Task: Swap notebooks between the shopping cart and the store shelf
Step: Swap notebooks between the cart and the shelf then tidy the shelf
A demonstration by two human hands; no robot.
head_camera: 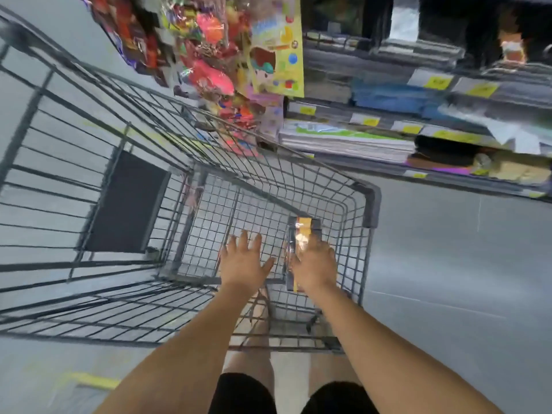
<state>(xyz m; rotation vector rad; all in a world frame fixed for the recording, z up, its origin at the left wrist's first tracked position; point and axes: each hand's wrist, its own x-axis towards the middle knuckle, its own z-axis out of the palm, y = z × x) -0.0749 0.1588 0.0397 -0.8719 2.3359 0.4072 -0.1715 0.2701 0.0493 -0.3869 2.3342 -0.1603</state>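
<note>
Both my arms reach down into a grey wire shopping cart [372, 204]. My right hand [315, 264] is closed on a plastic-wrapped notebook [301, 234] with a yellow and dark cover, standing on edge by the cart's right wall. To its left, my left hand [243, 259] hovers over the cart floor, fingers spread, holding nothing. The store shelf [388, 171] at the upper right carries flat stacks of notebooks [343, 141] and paper pads behind yellow price tags.
Hanging packs of colourful toys and a yellow card [277, 55] dangle over the cart's far side. A dark panel [125, 201] forms the cart's folded seat flap at left. Grey floor lies to the right of the cart. The picture is motion-blurred.
</note>
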